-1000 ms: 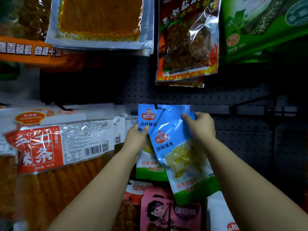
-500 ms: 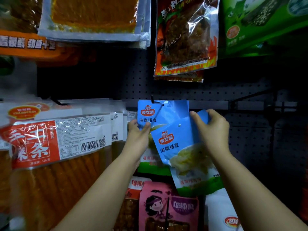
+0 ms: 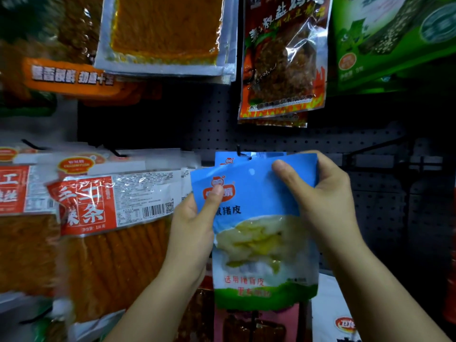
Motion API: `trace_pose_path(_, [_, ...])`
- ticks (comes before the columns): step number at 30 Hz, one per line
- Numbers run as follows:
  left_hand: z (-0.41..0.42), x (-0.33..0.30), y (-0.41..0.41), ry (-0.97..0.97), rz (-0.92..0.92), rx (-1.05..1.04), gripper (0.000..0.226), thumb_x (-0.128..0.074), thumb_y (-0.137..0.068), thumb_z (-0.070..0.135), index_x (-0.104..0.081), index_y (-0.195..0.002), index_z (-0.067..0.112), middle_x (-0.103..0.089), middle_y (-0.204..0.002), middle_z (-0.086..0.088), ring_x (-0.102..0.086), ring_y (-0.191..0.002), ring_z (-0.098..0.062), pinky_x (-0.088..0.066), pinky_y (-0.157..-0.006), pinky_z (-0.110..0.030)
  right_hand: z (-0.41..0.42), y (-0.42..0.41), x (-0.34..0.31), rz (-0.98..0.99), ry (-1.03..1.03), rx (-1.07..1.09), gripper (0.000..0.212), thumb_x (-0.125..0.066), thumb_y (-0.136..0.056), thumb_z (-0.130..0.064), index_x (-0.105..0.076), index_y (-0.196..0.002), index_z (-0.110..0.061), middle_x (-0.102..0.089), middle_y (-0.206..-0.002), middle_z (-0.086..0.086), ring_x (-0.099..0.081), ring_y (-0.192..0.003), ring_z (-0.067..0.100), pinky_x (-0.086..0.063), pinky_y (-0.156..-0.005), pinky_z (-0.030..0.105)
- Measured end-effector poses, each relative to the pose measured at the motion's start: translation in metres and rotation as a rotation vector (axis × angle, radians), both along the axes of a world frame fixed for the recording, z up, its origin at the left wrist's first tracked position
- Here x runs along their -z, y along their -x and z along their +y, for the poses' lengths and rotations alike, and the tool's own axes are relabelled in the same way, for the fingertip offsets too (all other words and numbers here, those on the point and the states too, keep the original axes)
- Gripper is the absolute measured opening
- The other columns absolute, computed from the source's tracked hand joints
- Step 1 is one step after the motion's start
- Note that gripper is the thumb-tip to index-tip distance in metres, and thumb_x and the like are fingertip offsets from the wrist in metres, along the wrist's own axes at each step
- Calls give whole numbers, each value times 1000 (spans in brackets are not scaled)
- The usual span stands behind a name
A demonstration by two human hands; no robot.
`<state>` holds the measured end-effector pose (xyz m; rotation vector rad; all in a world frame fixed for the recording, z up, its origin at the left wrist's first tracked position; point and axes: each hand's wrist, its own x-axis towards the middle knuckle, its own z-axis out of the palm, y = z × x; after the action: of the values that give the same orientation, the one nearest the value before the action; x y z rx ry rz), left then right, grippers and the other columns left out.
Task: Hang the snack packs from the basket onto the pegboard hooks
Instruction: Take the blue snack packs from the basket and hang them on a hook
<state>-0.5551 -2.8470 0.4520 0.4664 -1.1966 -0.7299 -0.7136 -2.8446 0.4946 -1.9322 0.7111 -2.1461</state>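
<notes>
Snack pack [image 3: 259,218], blue on top with pale yellow contents showing through a clear window and a green band at the bottom, sits mid-view, held up in front of the pegboard [image 3: 197,124]. Left hand [image 3: 195,223] pinches its upper left corner, thumb pressed over the red logo. Right hand [image 3: 320,191] grips the upper right corner, thumb on the front and fingers curled behind. Just behind the pack, at 12 o'clock, a second blue pack [image 3: 227,159] hangs on a black hook [image 3: 238,149]. At 9 o'clock hang red-labelled packs of orange strips [image 3: 108,218]. Farther up, at 12 o'clock, hangs a flame-printed pack [image 3: 281,58]; at 1 o'clock, a green pack [image 3: 394,33].
</notes>
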Motion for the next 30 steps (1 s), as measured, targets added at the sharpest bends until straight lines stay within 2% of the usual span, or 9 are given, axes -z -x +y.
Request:
trace_pose_path(2, [7, -3, -5, 80, 68, -28, 16, -62, -75, 39, -74, -79, 29, -76, -86, -1, -73, -78, -16, -56, -61, -24, 6, -5, -4, 39, 62, 48, 16, -73, -80, -32, -60, -70, -31, -66, -73, -20, -62, -68, -4, -49, -58, 14])
trace_pose_path(5, [17, -9, -11, 161, 77, -65, 14, -64, -75, 42, -73, -77, 31, -76, -83, 1, -73, -77, -15, -55, -59, -22, 13, -11, -9, 47, 135, 66, 14, -68, -79, -33, -58, -71, -35, -64, -75, -25, -60, -71, -8, -44, -60, 9])
trace_pose_path(10, [21, -25, -17, 171, 68, -95, 11, -63, -77, 37, -72, -76, 31, -76, -82, 1, -73, -77, -15, -55, -60, -24, 14, -17, -21, 24, 148, 35, 11, -70, -83, -30, -60, -78, -34, -64, -82, -20, -61, -78, -5, -46, -61, 10])
trace_pose_path(16, [13, -36, -20, 96, 63, -77, 17, -61, -88, 25, -71, -74, 24, -76, -80, -2, -73, -75, -16, -57, -59, -27, 6, -20, -27, -1, 97, 48, 11, -70, -84, -30, -60, -81, -36, -63, -88, -15, -61, -80, -3, -47, -60, 12])
trace_pose_path(18, [8, -35, -20, 72, 45, -70, 14, -61, -88, 25, -70, -78, 23, -76, -82, -2, -73, -76, -17, -58, -61, -29, 1, -19, -26, -15, 62, 41, 10, -70, -84, -30, -61, -81, -35, -64, -89, -13, -63, -81, 2, -51, -63, 19])
trace_pose_path(21, [1, -32, -19, 49, 45, -67, 17, -61, -89, 24, -71, -75, 22, -76, -80, -3, -73, -72, -16, -57, -57, -26, -8, -19, -23, -15, 0, 30, 10, -70, -84, -31, -62, -81, -35, -67, -91, -10, -66, -86, 10, -55, -69, 32])
trace_pose_path(23, [-5, -28, -18, 6, 42, -59, 17, -61, -89, 26, -71, -75, 21, -76, -80, -3, -73, -72, -16, -56, -55, -26, -15, -18, -21, -16, -20, 42, 9, -70, -83, -31, -62, -81, -34, -66, -89, -12, -65, -86, 9, -54, -68, 30])
trace_pose_path(28, [-26, -13, -22, -107, -36, -6, 19, -60, -89, 29, -66, -99, 13, -76, -88, -2, -73, -78, -16, -56, -57, -23, -42, -14, -19, -40, -69, 115, 9, -69, -84, -28, -61, -83, -29, -64, -88, -14, -64, -89, 13, -54, -72, 32])
trace_pose_path(30, [-36, 0, -21, -171, -70, 11, 22, -61, -88, 28, -60, -103, 12, -76, -87, -1, -73, -76, -15, -55, -56, -22, -55, -13, -21, -34, -80, 154, 9, -68, -85, -28, -60, -87, -26, -62, -87, -16, -62, -88, 10, -51, -68, 27])
